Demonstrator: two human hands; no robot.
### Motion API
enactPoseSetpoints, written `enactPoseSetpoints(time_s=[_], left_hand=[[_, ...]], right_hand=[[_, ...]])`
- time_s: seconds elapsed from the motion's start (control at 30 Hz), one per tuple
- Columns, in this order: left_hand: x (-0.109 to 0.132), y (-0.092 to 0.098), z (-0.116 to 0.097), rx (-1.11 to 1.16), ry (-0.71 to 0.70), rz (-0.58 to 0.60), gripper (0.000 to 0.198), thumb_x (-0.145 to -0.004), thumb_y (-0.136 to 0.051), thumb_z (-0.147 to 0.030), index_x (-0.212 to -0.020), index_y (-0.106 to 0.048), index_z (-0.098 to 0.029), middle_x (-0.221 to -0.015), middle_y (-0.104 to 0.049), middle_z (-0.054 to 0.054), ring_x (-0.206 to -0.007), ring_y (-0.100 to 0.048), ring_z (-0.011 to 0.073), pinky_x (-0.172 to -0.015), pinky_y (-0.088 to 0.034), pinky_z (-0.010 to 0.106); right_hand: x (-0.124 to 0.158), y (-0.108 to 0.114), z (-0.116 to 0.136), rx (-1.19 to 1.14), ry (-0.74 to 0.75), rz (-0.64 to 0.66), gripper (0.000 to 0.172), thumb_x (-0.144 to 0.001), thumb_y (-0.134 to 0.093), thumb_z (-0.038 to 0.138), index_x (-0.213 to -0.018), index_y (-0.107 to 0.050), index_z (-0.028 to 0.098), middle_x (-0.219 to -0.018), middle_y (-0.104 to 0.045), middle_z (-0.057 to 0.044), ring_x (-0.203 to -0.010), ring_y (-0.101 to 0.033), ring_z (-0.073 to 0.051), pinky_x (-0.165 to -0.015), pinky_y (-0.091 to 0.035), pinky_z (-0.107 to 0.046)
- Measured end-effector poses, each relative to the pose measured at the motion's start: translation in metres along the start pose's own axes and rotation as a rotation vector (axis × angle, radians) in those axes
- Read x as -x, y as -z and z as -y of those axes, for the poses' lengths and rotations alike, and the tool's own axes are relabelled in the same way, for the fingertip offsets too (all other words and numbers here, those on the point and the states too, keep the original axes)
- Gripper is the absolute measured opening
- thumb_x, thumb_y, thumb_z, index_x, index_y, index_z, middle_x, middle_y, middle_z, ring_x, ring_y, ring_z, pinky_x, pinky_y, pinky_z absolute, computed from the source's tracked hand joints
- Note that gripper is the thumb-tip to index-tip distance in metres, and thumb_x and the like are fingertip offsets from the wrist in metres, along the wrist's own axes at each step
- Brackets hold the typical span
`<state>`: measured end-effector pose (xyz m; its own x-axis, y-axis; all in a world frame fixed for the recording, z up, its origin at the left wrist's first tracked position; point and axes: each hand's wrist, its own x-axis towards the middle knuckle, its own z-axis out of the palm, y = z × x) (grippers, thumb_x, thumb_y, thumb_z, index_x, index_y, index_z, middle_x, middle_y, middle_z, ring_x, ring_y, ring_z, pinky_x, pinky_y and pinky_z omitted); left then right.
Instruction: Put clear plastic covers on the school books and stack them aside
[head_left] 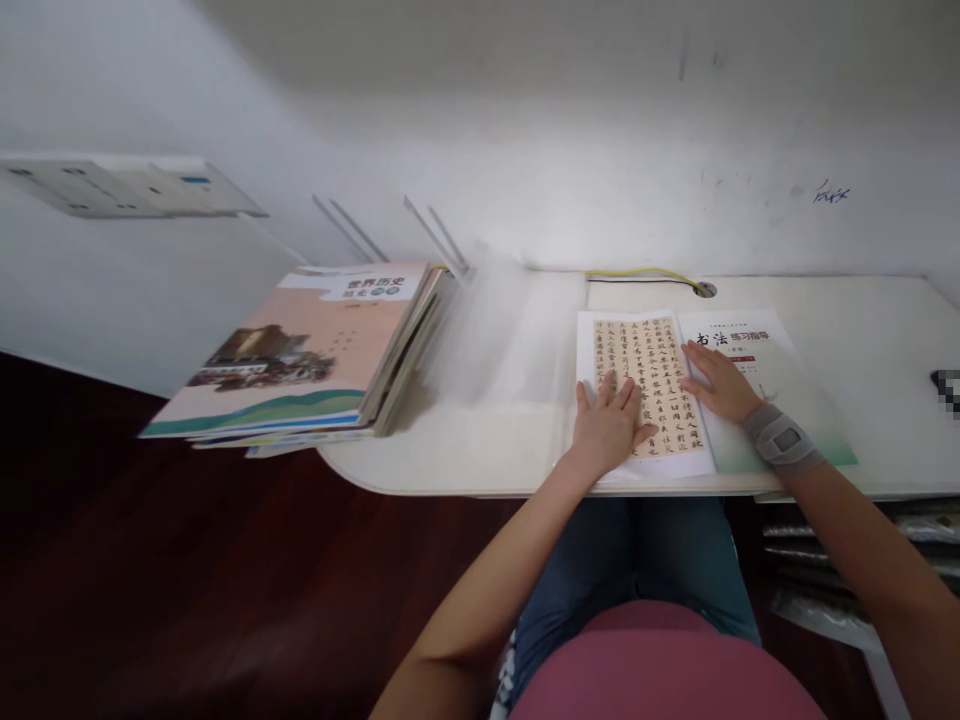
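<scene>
A calligraphy book lies open and face down or spread on the white desk, its page of brush characters (646, 345) on the left and its printed cover (795, 400) with a green lower edge on the right. Flat on the character page rests my left hand (606, 425), fingers spread. My right hand (718, 383), with a grey band on the wrist, lies across the line between page and cover, fingers stretched out. Neither hand grips anything. Left of the book, a translucent, shiny sheet-like area (502, 335) is too blurred to identify.
A stack of books (300, 350) stands at the desk's left end, overhanging its edge. A white router-like device with antennas (435, 235) is behind it. A yellow cable (637, 272) runs to a desk hole. Plastic-wrapped items (825, 555) sit below on the right.
</scene>
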<state>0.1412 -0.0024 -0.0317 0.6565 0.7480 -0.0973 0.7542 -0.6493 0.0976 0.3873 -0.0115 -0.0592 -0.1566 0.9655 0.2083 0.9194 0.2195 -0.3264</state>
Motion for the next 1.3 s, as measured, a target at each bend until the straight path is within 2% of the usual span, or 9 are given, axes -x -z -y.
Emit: enactPoseSetpoints(time_s=[0.4,0.57,0.7,0.83,0.93,1.0,1.07,1.17,1.3], left_hand=[[-0.002,0.004,0.012,0.005,0.014,0.015,0.059,-0.094,-0.030,-0.051,-0.146,-0.033,-0.024,-0.151,-0.033,0.007,-0.143,-0.013,0.0352,-0.107,-0.011,0.071],[-0.009,0.000,-0.002,-0.004,0.012,-0.074,0.064,-0.094,-0.025,-0.055,-0.148,-0.027,-0.021,-0.155,-0.025,0.009,-0.144,-0.013,0.0337,-0.109,-0.013,0.067],[-0.015,-0.005,-0.013,-0.007,-0.082,-0.031,0.062,-0.095,-0.023,-0.052,-0.147,-0.028,-0.020,-0.155,-0.024,0.008,-0.143,-0.017,0.0320,-0.109,-0.014,0.066],[-0.008,0.003,0.010,-0.076,0.109,-0.134,0.054,-0.095,-0.027,-0.033,-0.146,-0.032,-0.017,-0.155,-0.024,0.011,-0.143,-0.017,0.0345,-0.110,-0.016,0.064],[0.007,0.013,0.045,-0.072,0.336,-0.246,0.058,-0.090,-0.032,-0.019,-0.147,-0.028,-0.013,-0.149,-0.034,0.020,-0.135,-0.035,0.0350,-0.104,-0.032,0.056],[0.016,0.019,0.069,0.033,0.448,-0.223,0.059,-0.087,-0.035,-0.018,-0.144,-0.030,-0.011,-0.127,-0.056,0.024,-0.115,-0.055,0.0333,-0.092,-0.044,0.049],[0.024,0.024,0.087,0.257,0.471,-0.204,0.058,-0.084,-0.041,-0.019,-0.140,-0.035,-0.012,-0.095,-0.068,0.015,-0.089,-0.065,0.0276,-0.079,-0.049,0.043],[0.033,0.035,0.094,0.790,0.351,-0.349,0.054,-0.079,-0.049,-0.022,-0.131,-0.040,-0.017,-0.063,-0.058,-0.003,-0.063,-0.060,0.0176,-0.068,-0.050,0.033],[0.053,0.064,0.067,1.319,0.107,-0.588,0.043,-0.074,-0.059,-0.024,-0.116,-0.051,-0.021,-0.053,-0.047,-0.009,-0.052,-0.052,0.0116,-0.062,-0.048,0.027]], right_hand=[[0.001,0.000,0.004,0.099,0.025,0.041,0.066,-0.090,-0.034,0.061,-0.142,-0.039,0.022,-0.151,-0.034,-0.012,-0.138,-0.032,-0.030,-0.110,-0.027,-0.054],[0.003,-0.004,0.006,0.189,0.086,0.067,0.064,-0.090,-0.034,0.062,-0.142,-0.040,0.025,-0.153,-0.028,-0.010,-0.140,-0.027,-0.034,-0.109,-0.024,-0.060],[0.002,-0.007,0.004,0.225,0.098,0.093,0.066,-0.088,-0.034,0.065,-0.143,-0.038,0.028,-0.154,-0.027,-0.008,-0.140,-0.024,-0.035,-0.109,-0.021,-0.061],[0.000,-0.008,0.002,0.207,0.104,0.093,0.067,-0.087,-0.034,0.068,-0.142,-0.039,0.029,-0.154,-0.028,-0.008,-0.141,-0.024,-0.033,-0.110,-0.022,-0.060],[0.004,-0.008,0.010,0.192,0.088,0.039,0.068,-0.088,-0.034,0.065,-0.140,-0.043,0.021,-0.151,-0.032,-0.015,-0.138,-0.030,-0.033,-0.109,-0.028,-0.057],[0.016,-0.008,0.024,0.187,0.059,0.011,0.069,-0.090,-0.033,0.062,-0.137,-0.045,0.014,-0.147,-0.038,-0.021,-0.136,-0.034,-0.036,-0.106,-0.033,-0.056],[0.035,-0.010,0.043,0.170,0.053,0.005,0.072,-0.089,-0.035,0.062,-0.137,-0.045,0.011,-0.144,-0.040,-0.024,-0.135,-0.035,-0.039,-0.104,-0.036,-0.056],[0.071,-0.014,0.074,0.122,0.095,0.003,0.085,-0.081,-0.045,0.069,-0.144,-0.034,0.013,-0.148,-0.034,-0.023,-0.138,-0.027,-0.041,-0.105,-0.035,-0.058],[0.101,-0.016,0.100,0.064,0.126,0.023,0.102,-0.071,-0.057,0.071,-0.148,-0.024,0.012,-0.153,-0.020,-0.024,-0.141,-0.016,-0.043,-0.107,-0.031,-0.061]])
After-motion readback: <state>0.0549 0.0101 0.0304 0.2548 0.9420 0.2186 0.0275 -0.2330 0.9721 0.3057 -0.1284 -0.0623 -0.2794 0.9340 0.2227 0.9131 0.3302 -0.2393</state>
